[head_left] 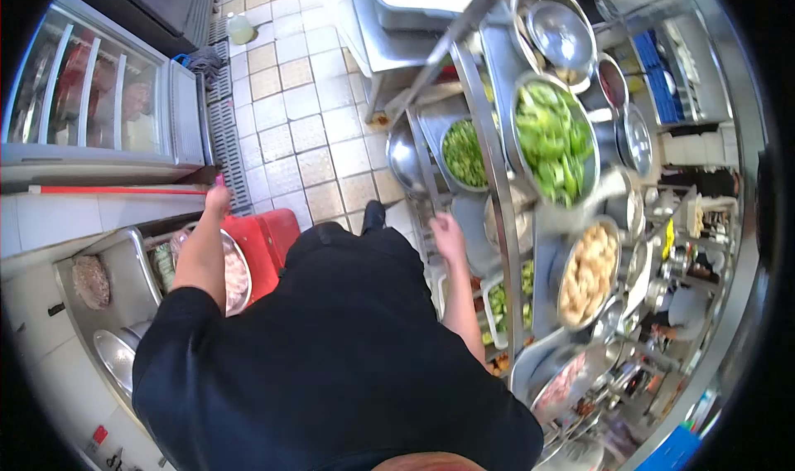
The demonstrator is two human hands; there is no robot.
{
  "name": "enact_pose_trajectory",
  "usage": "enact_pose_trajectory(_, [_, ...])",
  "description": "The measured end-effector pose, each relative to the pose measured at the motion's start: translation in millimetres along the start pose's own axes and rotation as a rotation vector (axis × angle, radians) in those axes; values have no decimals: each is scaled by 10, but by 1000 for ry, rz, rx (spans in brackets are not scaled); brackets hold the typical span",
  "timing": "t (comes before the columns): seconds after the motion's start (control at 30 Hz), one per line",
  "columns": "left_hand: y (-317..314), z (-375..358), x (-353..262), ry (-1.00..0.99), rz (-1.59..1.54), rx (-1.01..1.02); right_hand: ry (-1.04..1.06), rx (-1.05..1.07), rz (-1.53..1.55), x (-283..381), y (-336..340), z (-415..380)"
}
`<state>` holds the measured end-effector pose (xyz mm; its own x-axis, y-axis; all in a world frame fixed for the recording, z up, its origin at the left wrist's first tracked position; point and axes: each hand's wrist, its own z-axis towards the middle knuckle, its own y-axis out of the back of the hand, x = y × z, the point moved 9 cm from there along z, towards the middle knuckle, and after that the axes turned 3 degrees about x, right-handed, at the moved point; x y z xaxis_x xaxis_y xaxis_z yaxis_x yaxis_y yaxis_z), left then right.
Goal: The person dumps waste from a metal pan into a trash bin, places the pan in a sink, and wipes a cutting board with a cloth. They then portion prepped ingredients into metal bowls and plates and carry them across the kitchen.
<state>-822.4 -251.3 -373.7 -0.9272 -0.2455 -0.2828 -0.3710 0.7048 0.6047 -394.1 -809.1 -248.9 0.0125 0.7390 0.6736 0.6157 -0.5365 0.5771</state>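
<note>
At the left, my left hand (217,200) is closed around the end of a long red pole (124,190), with a small pink piece showing past the fingers. The pole lies across below the glass-fronted fridge (99,90). My right hand (448,237) hangs beside the metal rack (497,173), its fingers loosely bent and apart, with nothing visible in them. Near it are a tray of chopped greens (465,154) and a steel bowl (406,158).
A red stool or bin (267,251) and a bowl of pale meat (236,274) are by my left side. The rack holds green peppers (553,144) and pale pieces (589,274). A bottle (240,28) stands on the tiled floor (306,131); a metal table (397,53) is ahead.
</note>
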Motion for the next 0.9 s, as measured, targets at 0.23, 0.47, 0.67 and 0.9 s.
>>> enact_pose_trajectory(0.23, [580,228,289,65,-863,-64,497,353,190,3687,-885,1633])
enact_pose_trajectory(0.47, [720,1431,-371,392,-534,218,344,369,118,4834,-1620,3036])
enact_pose_trajectory(0.67, [2086,3086,-3228,-45,-461,201,253,246,266,5752,-1649,3729])
enact_pose_trajectory(0.9, [3311,3983,-6635,-409,-462,234,359,158,540,6875,-1681,5104])
